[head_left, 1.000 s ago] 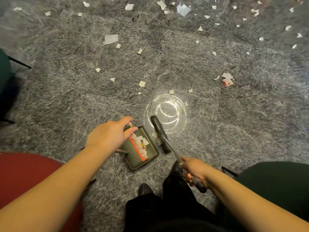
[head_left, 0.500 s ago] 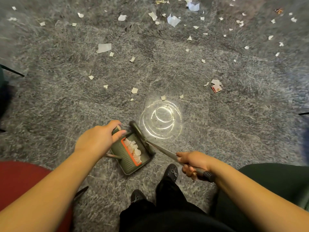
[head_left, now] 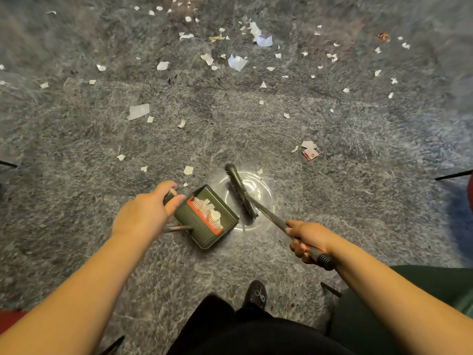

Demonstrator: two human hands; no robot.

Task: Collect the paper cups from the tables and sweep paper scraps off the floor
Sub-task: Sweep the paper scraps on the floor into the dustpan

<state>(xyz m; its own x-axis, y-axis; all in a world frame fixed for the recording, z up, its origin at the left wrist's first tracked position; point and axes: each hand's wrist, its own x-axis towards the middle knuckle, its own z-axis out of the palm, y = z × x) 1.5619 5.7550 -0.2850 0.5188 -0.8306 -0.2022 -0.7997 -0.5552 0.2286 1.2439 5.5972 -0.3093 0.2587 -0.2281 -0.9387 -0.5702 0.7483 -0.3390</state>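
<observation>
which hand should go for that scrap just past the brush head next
Probably right. The right hand grips the broom, whose head lies just short of the scrap. The left hand holds the dustpan steady.

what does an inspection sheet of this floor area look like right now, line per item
surface: grey carpet, a bright ring of light by the brush
job's things: green dustpan holding white scraps; brush just right of its mouth; paper scraps scattered ahead
clutter: red-and-white wrapper
grips: left hand holds the dustpan handle; right hand grips the brush handle
cables: nothing seen
surroundings: red seat lower left, dark green seat lower right, black shoe
</observation>
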